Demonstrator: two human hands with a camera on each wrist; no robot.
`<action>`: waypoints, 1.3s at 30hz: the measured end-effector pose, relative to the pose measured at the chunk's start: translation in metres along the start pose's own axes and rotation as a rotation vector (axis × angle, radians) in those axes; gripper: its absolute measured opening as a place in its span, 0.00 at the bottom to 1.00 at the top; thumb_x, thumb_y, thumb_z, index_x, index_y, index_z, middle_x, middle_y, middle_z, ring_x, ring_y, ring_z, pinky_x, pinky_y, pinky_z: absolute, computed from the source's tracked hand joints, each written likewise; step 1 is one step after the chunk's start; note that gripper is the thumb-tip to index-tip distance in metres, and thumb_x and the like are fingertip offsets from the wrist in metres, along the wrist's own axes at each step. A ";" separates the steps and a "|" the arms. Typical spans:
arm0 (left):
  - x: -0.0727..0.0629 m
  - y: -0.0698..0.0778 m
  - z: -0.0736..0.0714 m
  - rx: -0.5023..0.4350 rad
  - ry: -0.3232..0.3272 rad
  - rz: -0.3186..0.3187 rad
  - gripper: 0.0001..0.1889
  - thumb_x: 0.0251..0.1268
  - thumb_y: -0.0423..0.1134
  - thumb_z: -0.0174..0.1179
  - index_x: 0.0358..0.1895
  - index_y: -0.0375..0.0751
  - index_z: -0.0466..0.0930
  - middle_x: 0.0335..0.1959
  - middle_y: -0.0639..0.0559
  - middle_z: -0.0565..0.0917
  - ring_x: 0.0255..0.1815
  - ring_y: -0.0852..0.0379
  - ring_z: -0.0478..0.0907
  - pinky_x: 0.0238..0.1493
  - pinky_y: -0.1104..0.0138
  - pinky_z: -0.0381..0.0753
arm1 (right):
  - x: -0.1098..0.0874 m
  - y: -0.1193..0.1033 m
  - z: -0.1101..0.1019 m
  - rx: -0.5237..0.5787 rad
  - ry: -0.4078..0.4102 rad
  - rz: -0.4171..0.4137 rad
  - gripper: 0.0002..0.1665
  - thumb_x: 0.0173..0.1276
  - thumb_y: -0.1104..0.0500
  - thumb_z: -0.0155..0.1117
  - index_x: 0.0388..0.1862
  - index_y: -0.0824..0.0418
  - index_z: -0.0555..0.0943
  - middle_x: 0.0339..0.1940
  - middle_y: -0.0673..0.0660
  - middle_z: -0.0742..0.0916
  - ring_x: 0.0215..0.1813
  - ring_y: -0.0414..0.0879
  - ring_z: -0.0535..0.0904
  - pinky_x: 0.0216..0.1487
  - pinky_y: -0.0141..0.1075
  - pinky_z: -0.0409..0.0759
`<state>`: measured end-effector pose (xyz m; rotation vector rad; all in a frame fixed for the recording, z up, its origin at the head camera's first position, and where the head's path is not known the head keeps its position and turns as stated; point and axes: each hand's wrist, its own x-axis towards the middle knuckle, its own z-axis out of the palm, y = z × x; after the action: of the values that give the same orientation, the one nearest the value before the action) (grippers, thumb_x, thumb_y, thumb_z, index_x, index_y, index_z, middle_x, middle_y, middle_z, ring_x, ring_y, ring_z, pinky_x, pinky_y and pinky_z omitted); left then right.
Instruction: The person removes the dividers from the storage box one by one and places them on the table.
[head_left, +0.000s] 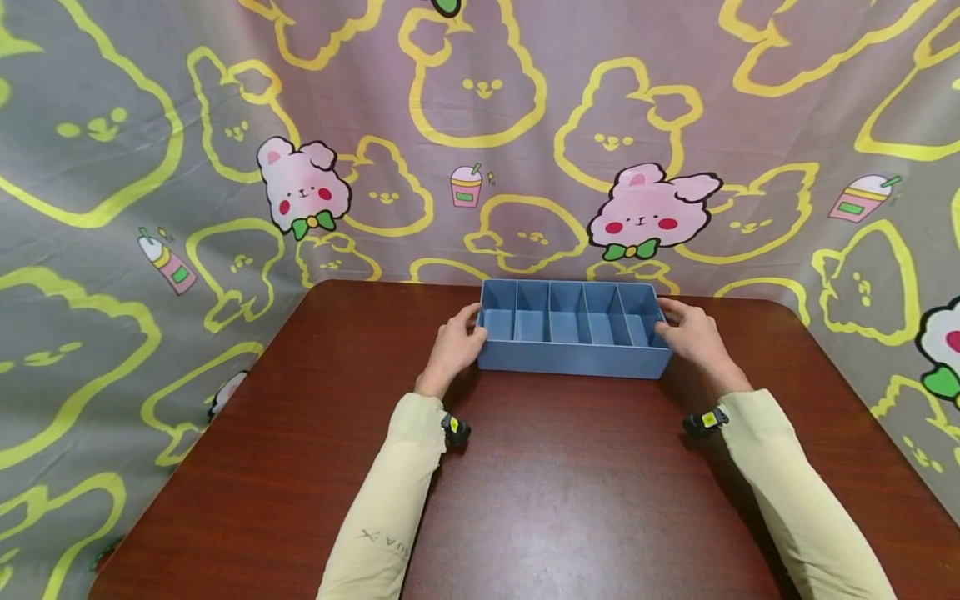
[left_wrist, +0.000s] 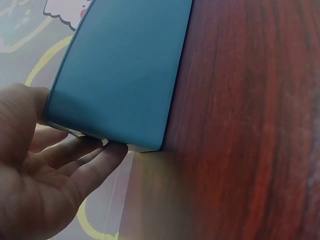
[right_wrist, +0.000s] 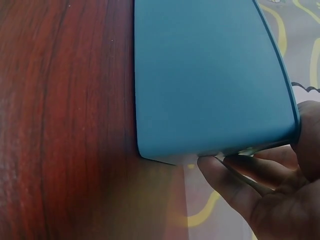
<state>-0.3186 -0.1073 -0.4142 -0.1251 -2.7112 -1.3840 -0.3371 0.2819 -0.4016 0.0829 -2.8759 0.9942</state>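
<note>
A blue-grey divided storage box (head_left: 573, 359) with five compartments, nothing visible inside them, sits toward the far side of the brown table. My left hand (head_left: 456, 342) grips its left end, thumb at the top rim and fingers against the end wall. At the opposite end my right hand (head_left: 693, 335) holds the box the same way. In the left wrist view the left fingers (left_wrist: 100, 170) press the end wall below the thumb. The right wrist view shows the long front wall (right_wrist: 210, 80) of the box, with the right fingertips on its end.
The brown wooden table (head_left: 540, 483) has a glossy patch at its near middle. A patterned curtain (head_left: 517, 125) with yellow outlines and pink bunnies hangs behind the table and along both sides. A small black device (head_left: 455, 430) is strapped at each wrist.
</note>
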 end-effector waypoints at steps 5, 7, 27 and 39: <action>-0.001 0.002 -0.003 -0.008 0.003 -0.003 0.29 0.66 0.40 0.49 0.73 0.49 0.65 0.62 0.40 0.80 0.58 0.48 0.79 0.56 0.54 0.77 | 0.000 -0.001 -0.001 0.002 -0.006 -0.003 0.34 0.70 0.59 0.53 0.74 0.64 0.64 0.68 0.71 0.74 0.65 0.68 0.73 0.49 0.48 0.76; -0.001 0.002 -0.003 -0.010 0.006 -0.003 0.29 0.66 0.40 0.49 0.73 0.49 0.65 0.61 0.41 0.80 0.58 0.48 0.79 0.56 0.55 0.77 | 0.000 -0.002 -0.001 0.004 -0.006 -0.006 0.34 0.70 0.59 0.53 0.74 0.64 0.64 0.68 0.71 0.74 0.65 0.68 0.73 0.50 0.49 0.76; -0.002 0.000 -0.004 0.014 0.007 -0.009 0.29 0.67 0.39 0.48 0.73 0.49 0.64 0.62 0.40 0.79 0.49 0.50 0.80 0.45 0.60 0.73 | 0.001 -0.005 0.000 0.002 -0.022 0.006 0.35 0.70 0.59 0.54 0.74 0.65 0.63 0.67 0.72 0.75 0.64 0.68 0.74 0.56 0.57 0.76; -0.002 0.003 -0.006 0.010 -0.007 -0.011 0.29 0.67 0.39 0.49 0.73 0.46 0.65 0.62 0.40 0.79 0.50 0.50 0.80 0.47 0.59 0.74 | 0.000 -0.004 0.000 0.023 -0.037 0.016 0.35 0.71 0.59 0.54 0.75 0.65 0.62 0.68 0.72 0.74 0.65 0.69 0.73 0.59 0.59 0.75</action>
<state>-0.3162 -0.1105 -0.4088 -0.1153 -2.7280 -1.3751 -0.3366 0.2783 -0.3991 0.0811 -2.9032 1.0388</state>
